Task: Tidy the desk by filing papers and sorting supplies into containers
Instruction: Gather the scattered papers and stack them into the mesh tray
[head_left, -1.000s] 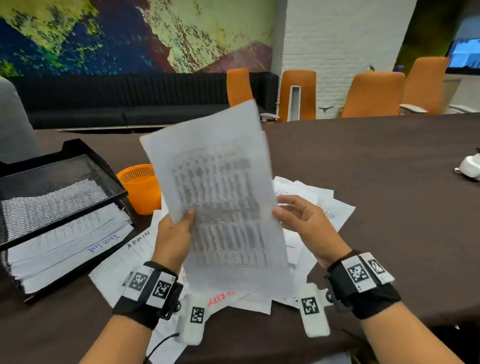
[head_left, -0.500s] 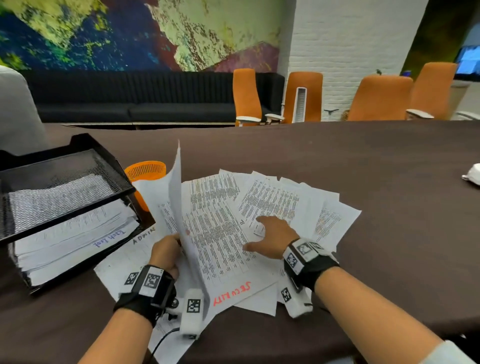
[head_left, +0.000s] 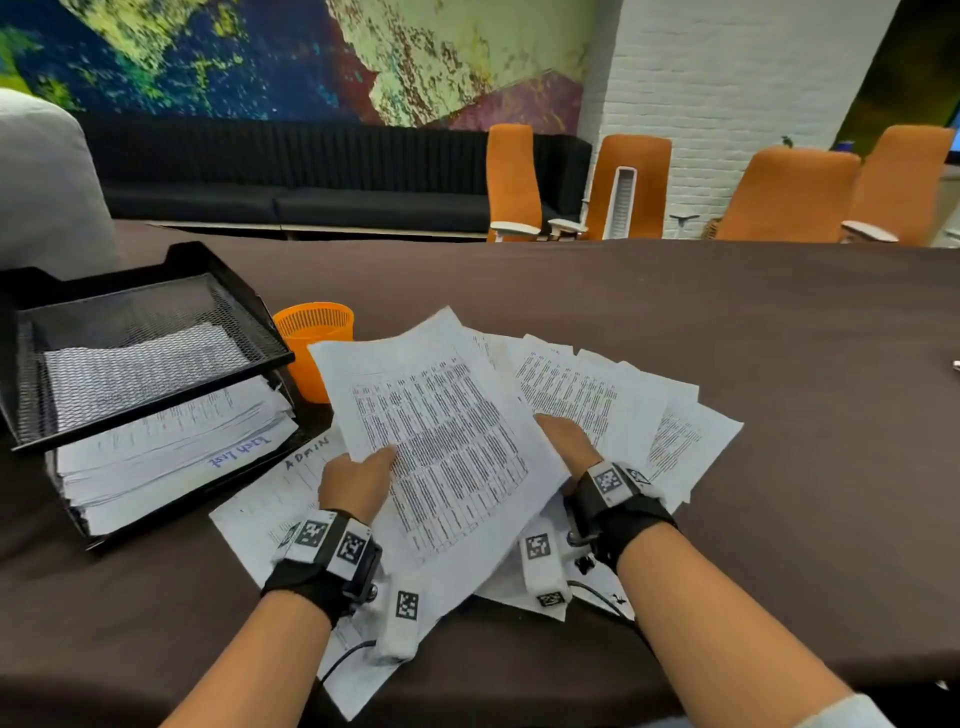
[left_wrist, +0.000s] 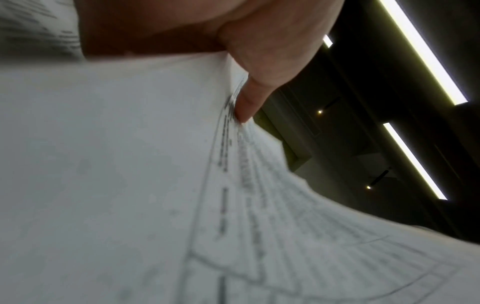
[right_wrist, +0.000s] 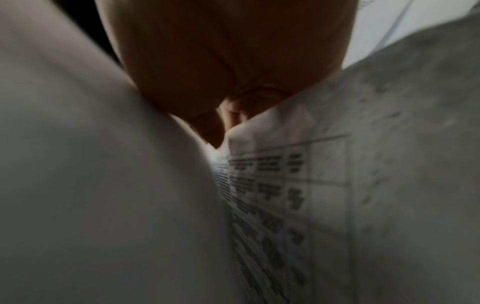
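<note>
I hold a printed sheet (head_left: 441, 441) low over the desk, tilted. My left hand (head_left: 363, 475) pinches its lower left edge, thumb on top; in the left wrist view the thumb (left_wrist: 257, 82) presses that sheet (left_wrist: 103, 164). My right hand (head_left: 569, 441) lies at the sheet's right edge, fingers hidden beneath it. In the right wrist view the right hand (right_wrist: 223, 123) brings thumb and fingertips together at the corner of a printed sheet (right_wrist: 298, 185) of the fanned pile (head_left: 597, 395). A black mesh paper tray (head_left: 156, 291) with stacked papers stands at the left.
An orange mesh cup (head_left: 311, 332) stands between the tray and the pile. A sheet marked ADMIN (head_left: 291, 483) lies under my left wrist. The brown table (head_left: 675, 312) stretches far and right. Orange chairs (head_left: 789, 192) line its far side.
The sheet in my left hand has dropped from upright to a flatter tilt. My right hand, flat on the pile half a second ago, now reaches under the sheet's right edge.
</note>
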